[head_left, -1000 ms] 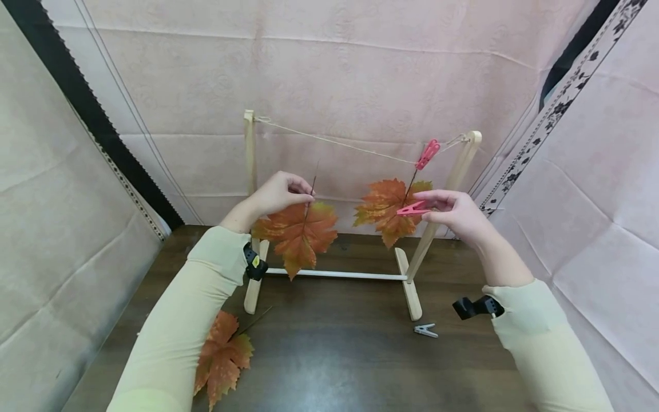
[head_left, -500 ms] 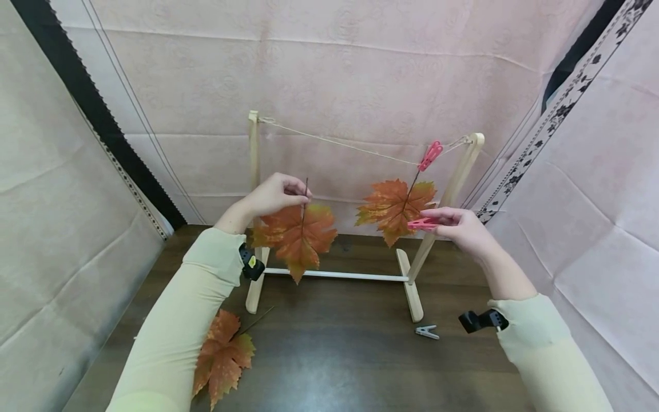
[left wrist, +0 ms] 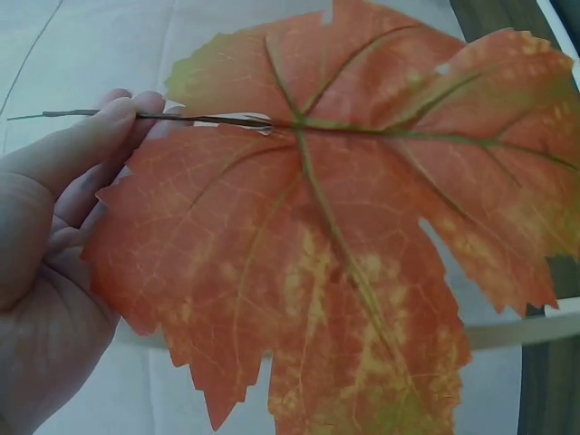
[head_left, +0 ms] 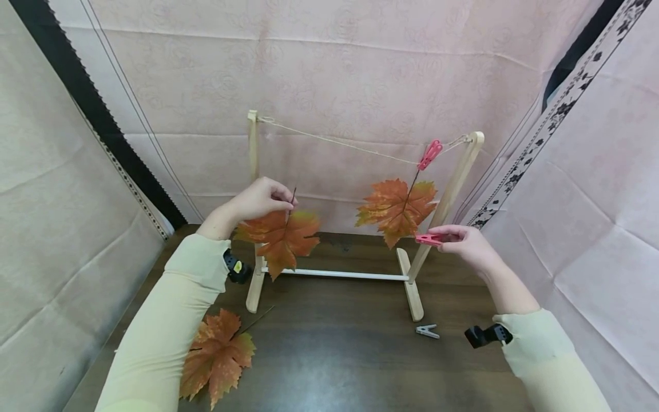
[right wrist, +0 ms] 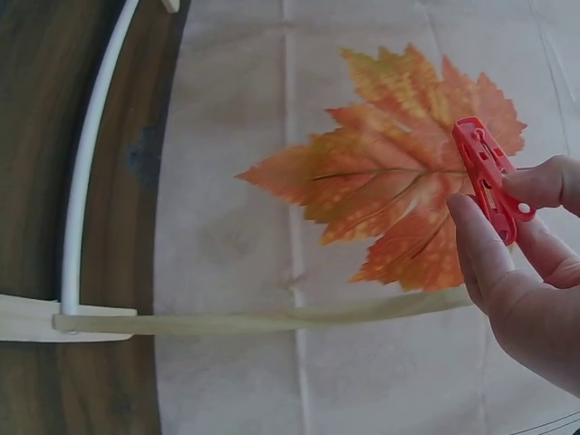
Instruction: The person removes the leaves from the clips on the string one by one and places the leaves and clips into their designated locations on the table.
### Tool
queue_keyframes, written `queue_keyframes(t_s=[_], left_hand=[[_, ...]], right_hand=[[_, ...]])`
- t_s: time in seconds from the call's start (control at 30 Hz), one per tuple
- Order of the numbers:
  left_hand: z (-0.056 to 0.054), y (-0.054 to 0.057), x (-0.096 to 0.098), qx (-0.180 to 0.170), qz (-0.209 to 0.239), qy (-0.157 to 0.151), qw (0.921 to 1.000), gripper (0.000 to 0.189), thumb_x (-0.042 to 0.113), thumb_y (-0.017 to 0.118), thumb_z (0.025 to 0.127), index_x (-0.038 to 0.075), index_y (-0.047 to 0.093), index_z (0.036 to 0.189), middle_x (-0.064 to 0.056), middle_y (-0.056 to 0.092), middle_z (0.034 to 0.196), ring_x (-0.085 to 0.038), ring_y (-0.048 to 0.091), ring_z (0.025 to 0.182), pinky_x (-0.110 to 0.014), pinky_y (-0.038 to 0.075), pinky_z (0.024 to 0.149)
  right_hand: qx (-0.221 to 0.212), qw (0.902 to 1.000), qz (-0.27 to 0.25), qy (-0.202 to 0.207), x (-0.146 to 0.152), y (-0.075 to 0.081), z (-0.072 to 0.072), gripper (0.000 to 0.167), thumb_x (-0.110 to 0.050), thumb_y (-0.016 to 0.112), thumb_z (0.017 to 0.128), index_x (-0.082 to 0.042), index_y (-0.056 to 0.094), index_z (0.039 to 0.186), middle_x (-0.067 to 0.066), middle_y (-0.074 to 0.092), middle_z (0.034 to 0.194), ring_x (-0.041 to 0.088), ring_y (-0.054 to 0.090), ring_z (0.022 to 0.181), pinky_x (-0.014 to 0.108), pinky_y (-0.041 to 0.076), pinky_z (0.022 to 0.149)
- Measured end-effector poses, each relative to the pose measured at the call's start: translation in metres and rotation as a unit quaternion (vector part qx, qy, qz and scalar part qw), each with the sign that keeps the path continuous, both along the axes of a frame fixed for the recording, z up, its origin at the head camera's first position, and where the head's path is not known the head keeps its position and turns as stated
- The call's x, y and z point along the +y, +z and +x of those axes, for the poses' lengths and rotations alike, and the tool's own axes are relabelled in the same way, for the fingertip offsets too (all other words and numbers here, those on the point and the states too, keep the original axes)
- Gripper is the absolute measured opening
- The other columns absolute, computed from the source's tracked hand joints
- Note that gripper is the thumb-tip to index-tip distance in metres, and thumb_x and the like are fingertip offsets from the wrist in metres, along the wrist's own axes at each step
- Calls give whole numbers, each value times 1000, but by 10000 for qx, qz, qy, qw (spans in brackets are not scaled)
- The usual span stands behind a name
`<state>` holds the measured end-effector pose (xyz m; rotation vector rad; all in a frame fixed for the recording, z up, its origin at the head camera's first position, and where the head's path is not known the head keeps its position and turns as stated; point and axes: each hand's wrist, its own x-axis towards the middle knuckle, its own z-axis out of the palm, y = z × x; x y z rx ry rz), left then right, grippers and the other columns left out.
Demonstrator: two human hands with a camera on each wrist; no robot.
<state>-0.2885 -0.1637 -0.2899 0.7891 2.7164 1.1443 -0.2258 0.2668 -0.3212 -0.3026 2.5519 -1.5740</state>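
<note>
My left hand (head_left: 265, 197) pinches the dark stem of an orange maple leaf (head_left: 285, 240), which hangs below the fingers in front of the left post. In the left wrist view, thumb and fingertips grip that stem (left wrist: 208, 119). My right hand (head_left: 465, 245) holds a pink clothespin (head_left: 429, 239) between thumb and fingers, beside the right post. Another maple leaf (head_left: 396, 209) hangs from the string (head_left: 340, 143), its stem clipped by a second pink clothespin (head_left: 429, 154). In the right wrist view, the held clothespin (right wrist: 489, 177) overlaps the hanging leaf.
A wooden stand (head_left: 455, 177) carries the string between two posts, joined low down by a white rod (head_left: 334, 274). Another maple leaf (head_left: 218, 357) lies on the dark table (head_left: 329, 349), partly behind the left sleeve. A grey clothespin (head_left: 427, 331) lies near the stand's right foot.
My left hand has moved left and slightly down with its leaf. My right hand has drawn down and to the right with the pink clothespin, away from the hanging leaf.
</note>
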Motion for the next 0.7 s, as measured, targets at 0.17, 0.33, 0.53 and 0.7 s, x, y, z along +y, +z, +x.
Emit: queue_keyframes(t_s=[0.17,0.33,0.53,0.7], left_hand=[[8,-7,-15,-206,-92,-279,9994,14,7,61,89,-3,70,94,-13,71,89,-10,62,81,-26,51,77],[14,-23,-33,-663,-112,-648,9956,13,5,61,88,-4,69,92,-10,71,80,-6,62,72,-21,51,71],[20,-38,-46,-1171,-191,-833,9894,12,5,62,88,-3,68,93,-12,71,84,-10,64,76,-23,53,72],[23,-50,-53,-1404,-163,-1135,9834,12,5,61,89,-5,66,92,-14,70,87,-10,62,75,-24,54,72]], right_hand=[[-75,10000,12,53,7,-15,1,44,4,62,81,19,49,120,-21,64,82,0,61,79,16,49,70],[-218,9997,-123,39,12,-32,4,47,1,65,81,19,49,121,-19,65,83,0,61,80,16,49,70],[-297,9990,-338,-7,18,-50,7,37,1,67,79,10,59,115,-19,66,84,-2,60,80,17,49,70],[-414,9989,-219,-58,24,-64,11,41,2,65,81,17,53,118,-19,65,84,-2,60,79,17,49,71]])
